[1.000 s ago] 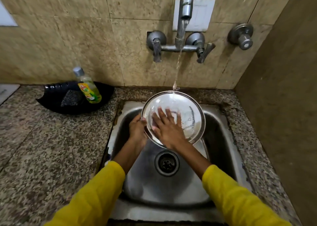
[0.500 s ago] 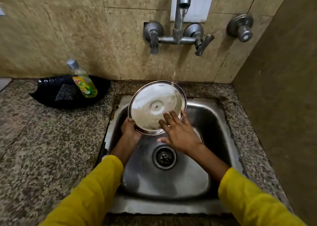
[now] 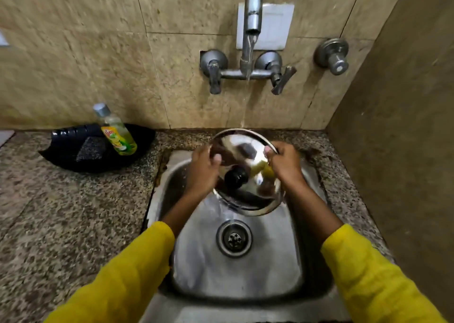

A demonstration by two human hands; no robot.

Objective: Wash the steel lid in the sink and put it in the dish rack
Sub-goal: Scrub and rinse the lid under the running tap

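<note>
Gripping the round, shiny steel lid [image 3: 248, 173] at opposite edges, both hands held it tilted above the back half of the stainless steel sink [image 3: 235, 268], its black knob [image 3: 236, 178] facing the camera. The left hand [image 3: 202, 170] was curled around the lid's left rim with the thumb pressed on the top face; the right hand [image 3: 285, 162] pinched the upper right rim, fingers closed tight on the metal. A thin stream of water [image 3: 249, 60] ran from the wall-mounted chrome tap [image 3: 253, 8] down toward the lid's far edge. Yellow sleeves [image 3: 127, 273] covered both forearms. On the speckled granite counter [image 3: 61, 224] to the left sat a black plastic tray [image 3: 73, 150] holding a dark scrubbing sponge [image 3: 92, 148] and a yellow-green bottle of dish soap [image 3: 116, 132], leaning against the beige tiled wall [image 3: 73, 52]. The round drain [image 3: 234, 239] lay just below the lid.
</note>
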